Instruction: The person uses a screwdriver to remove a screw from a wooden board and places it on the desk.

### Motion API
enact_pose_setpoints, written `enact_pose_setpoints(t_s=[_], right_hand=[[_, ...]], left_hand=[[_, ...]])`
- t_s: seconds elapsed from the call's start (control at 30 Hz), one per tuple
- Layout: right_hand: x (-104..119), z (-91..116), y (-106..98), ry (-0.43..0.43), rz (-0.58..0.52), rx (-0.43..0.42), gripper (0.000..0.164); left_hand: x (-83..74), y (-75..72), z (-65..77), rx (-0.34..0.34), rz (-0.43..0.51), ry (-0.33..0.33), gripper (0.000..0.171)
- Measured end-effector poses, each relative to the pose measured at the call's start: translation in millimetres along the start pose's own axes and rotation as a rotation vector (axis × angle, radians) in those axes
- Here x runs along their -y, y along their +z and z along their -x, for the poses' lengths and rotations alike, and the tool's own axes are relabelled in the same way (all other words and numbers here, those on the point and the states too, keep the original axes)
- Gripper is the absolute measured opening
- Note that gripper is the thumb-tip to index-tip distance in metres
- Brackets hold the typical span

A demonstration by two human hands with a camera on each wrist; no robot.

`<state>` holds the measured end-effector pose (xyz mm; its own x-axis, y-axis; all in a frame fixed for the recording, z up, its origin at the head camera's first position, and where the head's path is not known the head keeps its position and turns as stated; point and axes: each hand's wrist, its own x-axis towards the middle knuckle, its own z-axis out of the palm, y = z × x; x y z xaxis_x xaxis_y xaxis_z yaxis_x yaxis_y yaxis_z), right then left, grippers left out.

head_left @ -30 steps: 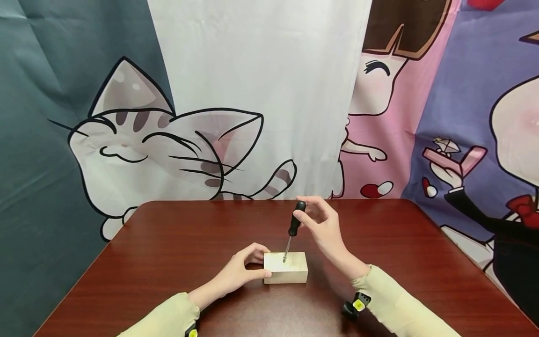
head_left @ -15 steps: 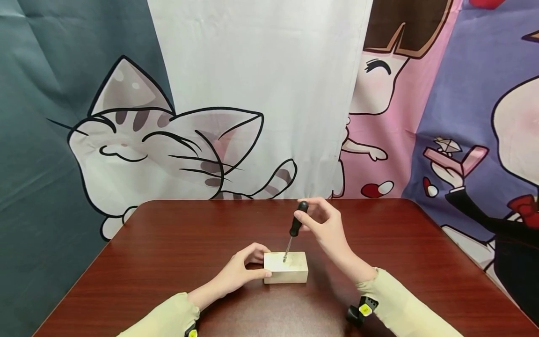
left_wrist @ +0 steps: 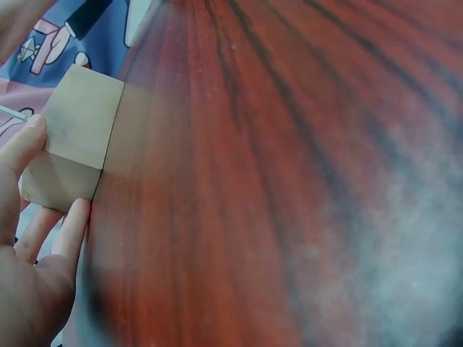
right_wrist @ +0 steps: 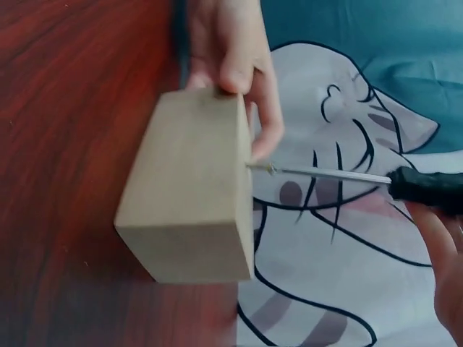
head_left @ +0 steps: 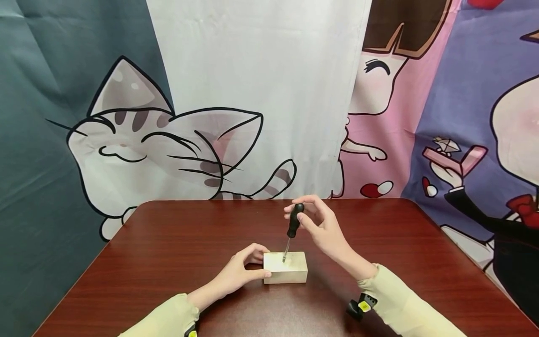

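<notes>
A pale wooden block (head_left: 290, 277) lies on the table in front of me. My left hand (head_left: 236, 274) grips its left end, thumb on the near side and fingers at the far side. My right hand (head_left: 328, 234) pinches the black handle of a screwdriver (head_left: 294, 223) between thumb and fingers. The screwdriver leans slightly right, its thin metal shaft pointing down to the block's top. In the right wrist view, a small screw (right_wrist: 261, 168) sticks out of the block's top face, and the shaft's tip meets its head.
The reddish-brown wooden table (head_left: 189, 229) spreads around the block. Behind it hangs a cartoon-printed cloth (head_left: 261, 70) with a cat and figures. A dark wrist device (head_left: 363, 305) sits on the right sleeve.
My right fingers have shifted around the handle, with fingertips now showing left of it. The screwdriver's top has tipped a little left. The left hand and the block stay put.
</notes>
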<state>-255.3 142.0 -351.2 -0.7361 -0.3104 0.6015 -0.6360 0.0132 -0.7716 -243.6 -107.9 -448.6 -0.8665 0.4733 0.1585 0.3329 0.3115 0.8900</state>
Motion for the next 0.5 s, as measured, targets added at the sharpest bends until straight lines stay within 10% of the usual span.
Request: enact_pose_setpoints(t_s=[0.23,0.5], right_hand=[[6.3,7.2,15.0,0.09,0.078,-0.222,0.037],[5.0,6.9,10.5,0.132,0.091,-0.243,0.034]], left_hand=[[1.3,0.4,-0.5,0.002,-0.007,0.008,0.044],[1.2,-0.2,-0.5,0.0,-0.008,0.015,0.043]])
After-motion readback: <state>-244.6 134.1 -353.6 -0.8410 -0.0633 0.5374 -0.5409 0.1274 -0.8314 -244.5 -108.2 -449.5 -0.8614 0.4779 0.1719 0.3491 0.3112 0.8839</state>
